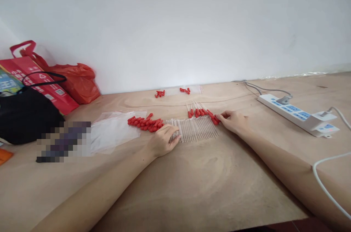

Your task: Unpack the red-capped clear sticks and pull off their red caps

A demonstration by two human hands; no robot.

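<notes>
A row of clear thin tubes (196, 130) lies side by side on the wooden table (192, 180). My left hand (162, 140) rests at the row's left end, fingers curled onto the tubes. My right hand (233, 120) pinches a red rubber cap (215, 119) at the row's far right corner. A loose heap of red caps (145, 123) lies just left of the tubes. Several tubes fitted with red caps (197, 110) fan out behind the row.
Clear plastic bags (115, 129) lie left of the caps. More red caps on clear bags (178, 91) sit by the wall. A white power strip (298, 114) with cables is at right. Red bags (74, 82) and a black bag (24, 115) stand at left.
</notes>
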